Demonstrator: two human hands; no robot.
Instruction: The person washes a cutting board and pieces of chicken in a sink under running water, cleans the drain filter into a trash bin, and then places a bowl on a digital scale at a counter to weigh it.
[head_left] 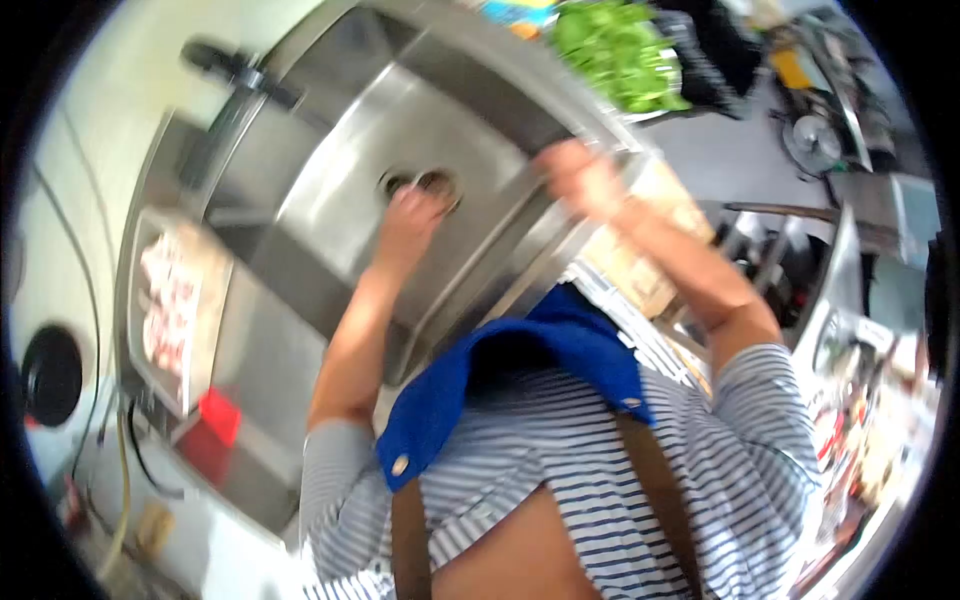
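Observation:
Down in the steel sink, my left hand has its fingers closed on a round sink strainer. Just beside the strainer is the dark drain hole, partly covered by my fingers. My right hand is over the sink's right rim, smeared by motion. Its fingers are too blurred to show whether they grip anything.
A black faucet stands at the upper left. A white tray of pale pink meat pieces sits left of the sink, near a red container. Leafy greens lie beyond the right rim, above a wooden board.

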